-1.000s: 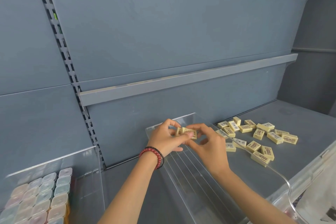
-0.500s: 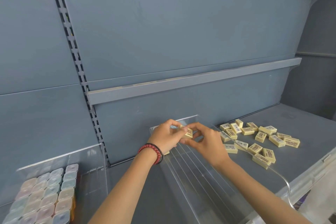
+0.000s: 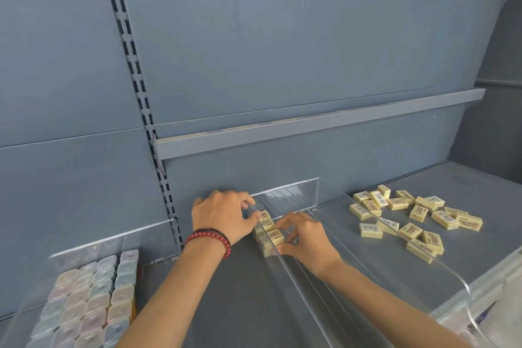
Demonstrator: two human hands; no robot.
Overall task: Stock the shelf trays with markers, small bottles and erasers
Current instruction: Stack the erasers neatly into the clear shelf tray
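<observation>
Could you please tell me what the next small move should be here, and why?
Probably let go of the stack and send the right hand to the loose erasers. It and the left hand both grip that short stack, which looks seated in the back left corner of the tray; many erasers lie on the shelf outside its right wall.

Both forearms converge forward; the left hand point(image 3: 223, 215), palm down, and the right hand point(image 3: 306, 237) pinch the erasers point(image 3: 271, 230) with curled fingers.
</observation>
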